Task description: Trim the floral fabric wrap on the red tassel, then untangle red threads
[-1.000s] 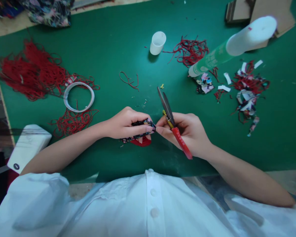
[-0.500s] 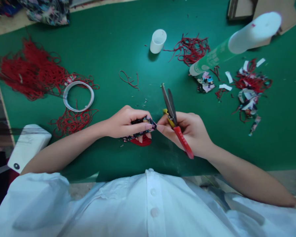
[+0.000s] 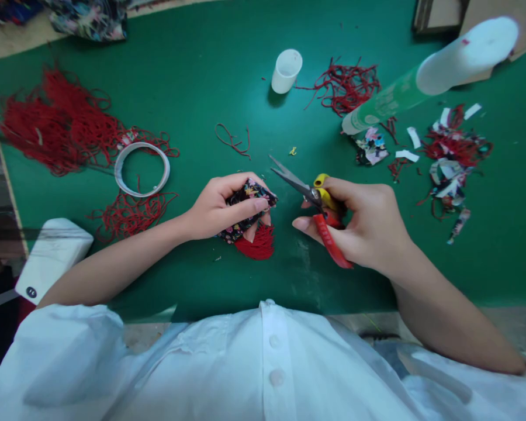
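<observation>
My left hand point(image 3: 221, 207) is closed on a piece of dark floral fabric point(image 3: 251, 193), thumb on top. A red tassel point(image 3: 259, 242) hangs out below its fingers, towards me. To the right, my right hand point(image 3: 363, 225) grips scissors point(image 3: 331, 240) with one red and one yellow handle. Their blades are slightly parted and point up and left, just beyond the fabric and apart from it. A small yellowish scrap point(image 3: 293, 151) lies on the table past the blade tips. Part of the fabric is hidden under my left fingers.
On the green table point(image 3: 193, 105) stand a white cup point(image 3: 286, 71) and a tall bottle point(image 3: 394, 96). Red cords point(image 3: 61, 128) and a roll of tape point(image 3: 142, 169) lie left, near a white device point(image 3: 55, 257). Mixed scraps point(image 3: 453, 158) lie right.
My right hand has moved right, away from the fabric, and the scissors have swung from lying back in the palm to pointing left. My left hand has tilted the fabric; more red tassel shows.
</observation>
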The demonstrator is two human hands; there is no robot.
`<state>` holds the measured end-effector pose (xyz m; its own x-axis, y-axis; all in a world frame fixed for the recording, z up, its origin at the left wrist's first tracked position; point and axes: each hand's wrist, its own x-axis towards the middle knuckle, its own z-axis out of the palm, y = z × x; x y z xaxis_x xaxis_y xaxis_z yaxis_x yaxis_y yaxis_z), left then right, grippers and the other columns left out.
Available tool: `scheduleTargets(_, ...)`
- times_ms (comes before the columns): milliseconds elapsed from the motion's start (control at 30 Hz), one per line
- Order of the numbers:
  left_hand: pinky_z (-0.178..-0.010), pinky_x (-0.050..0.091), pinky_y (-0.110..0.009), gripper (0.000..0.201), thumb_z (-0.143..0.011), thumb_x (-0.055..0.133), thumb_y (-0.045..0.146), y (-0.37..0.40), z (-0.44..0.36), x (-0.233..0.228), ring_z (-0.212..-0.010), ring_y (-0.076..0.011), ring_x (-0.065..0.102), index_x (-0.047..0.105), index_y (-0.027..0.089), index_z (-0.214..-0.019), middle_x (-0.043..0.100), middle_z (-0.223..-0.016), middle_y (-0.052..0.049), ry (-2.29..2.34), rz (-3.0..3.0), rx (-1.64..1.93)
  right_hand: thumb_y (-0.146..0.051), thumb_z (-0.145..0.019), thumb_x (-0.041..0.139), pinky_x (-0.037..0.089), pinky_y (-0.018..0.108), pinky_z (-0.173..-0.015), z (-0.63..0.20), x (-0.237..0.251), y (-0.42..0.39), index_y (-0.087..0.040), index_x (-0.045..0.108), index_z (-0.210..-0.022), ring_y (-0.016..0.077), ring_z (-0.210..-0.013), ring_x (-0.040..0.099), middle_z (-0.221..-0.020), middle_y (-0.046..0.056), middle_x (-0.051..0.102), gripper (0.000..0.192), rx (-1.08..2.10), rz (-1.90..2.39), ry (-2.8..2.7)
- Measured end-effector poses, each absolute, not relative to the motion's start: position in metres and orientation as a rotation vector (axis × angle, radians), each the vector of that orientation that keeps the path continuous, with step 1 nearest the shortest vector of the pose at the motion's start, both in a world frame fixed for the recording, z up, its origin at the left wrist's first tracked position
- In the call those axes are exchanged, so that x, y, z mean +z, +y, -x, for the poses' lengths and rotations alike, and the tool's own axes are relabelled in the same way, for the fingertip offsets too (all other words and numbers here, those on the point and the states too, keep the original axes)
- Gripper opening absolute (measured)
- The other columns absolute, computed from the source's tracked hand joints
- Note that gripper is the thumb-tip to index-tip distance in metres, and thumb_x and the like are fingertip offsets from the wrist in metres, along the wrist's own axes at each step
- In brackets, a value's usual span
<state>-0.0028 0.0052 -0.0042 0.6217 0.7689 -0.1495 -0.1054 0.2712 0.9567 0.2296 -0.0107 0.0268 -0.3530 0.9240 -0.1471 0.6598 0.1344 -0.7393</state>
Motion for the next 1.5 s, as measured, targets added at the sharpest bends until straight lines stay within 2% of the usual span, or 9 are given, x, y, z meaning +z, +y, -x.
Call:
scheduleTargets(167, -0.043, 0.051, -0.017, 0.031, -0.084, 0.068, 0.046, 0.004, 0.002, -0.005, -0.046, -0.0093, 0.066, 0.064, 0.016, -0.092, 0.076, -0.078, -0.002, 0.790, -1.195, 0.743, -0.064, -0.082, 0.057, 0.026, 0.028, -0.051, -0.231, 0.031, -0.009, -0.024, 0.042, -0.069, 0.0124, -0.047, 0.037, -0.054, -0.002, 0.041, 0.044, 0.918, 1.551, -2.308)
scheduleTargets(333, -0.045, 0.053, -0.018, 0.027, -0.087, 0.066, 0.043, 0.003, 0.003, -0.005, -0.050, -0.0104, 0.068, 0.066, 0.016, -0.089, 0.077, -0.083, -0.003, 0.771, -1.266, 0.805, -0.062, -0.085, 0.049, 0.025, 0.029, -0.052, -0.231, 0.035, -0.009, -0.025, 0.030, -0.067, 0.0135, -0.045, 0.035, -0.053, -0.002, 0.038, 0.045, 0.896, 1.581, -2.462)
scheduleTargets(733, -0.045, 0.053, -0.016, 0.020, -0.087, 0.067, 0.035, 0.004, 0.004, -0.002, -0.053, -0.0112, 0.071, 0.070, 0.015, -0.087, 0.078, -0.082, -0.003, 0.742, -1.339, 0.800, -0.069, -0.084, 0.047, 0.020, 0.027, -0.051, -0.238, 0.033, -0.008, -0.025, 0.029, -0.063, 0.0121, -0.042, 0.033, -0.049, -0.003, 0.036, 0.052, 0.863, 1.481, -2.542)
scheduleTargets(1100, -0.043, 0.051, -0.017, 0.033, -0.083, 0.068, 0.047, 0.004, 0.002, 0.001, -0.050, -0.0118, 0.068, 0.073, 0.014, -0.083, 0.075, -0.068, -0.004, 0.840, -1.362, 0.687, -0.079, -0.080, 0.048, 0.017, 0.029, -0.050, -0.243, 0.033, -0.005, -0.024, 0.034, -0.057, 0.0121, -0.039, 0.032, -0.046, -0.001, 0.037, 0.061, 0.956, 1.477, -2.521)
scheduleTargets(1300, -0.046, 0.052, -0.018, 0.032, -0.085, 0.066, 0.046, 0.004, 0.002, 0.002, -0.049, -0.0113, 0.067, 0.073, 0.014, -0.081, 0.073, -0.065, -0.003, 0.853, -1.368, 0.667, -0.075, -0.084, 0.048, 0.016, 0.029, -0.050, -0.244, 0.029, -0.005, -0.024, 0.030, -0.056, 0.0109, -0.038, 0.028, -0.044, -0.003, 0.030, 0.061, 0.972, 1.398, -2.536)
scheduleTargets(1500, -0.046, 0.052, -0.016, 0.030, -0.084, 0.068, 0.043, 0.004, 0.001, 0.004, -0.049, -0.0110, 0.068, 0.071, 0.014, -0.079, 0.074, -0.065, -0.004, 0.833, -1.370, 0.688, -0.072, -0.084, 0.052, 0.015, 0.029, -0.053, -0.245, 0.028, -0.004, -0.023, 0.032, -0.056, 0.0096, -0.038, 0.026, -0.044, -0.004, 0.029, 0.060, 1.037, 1.396, -2.509)
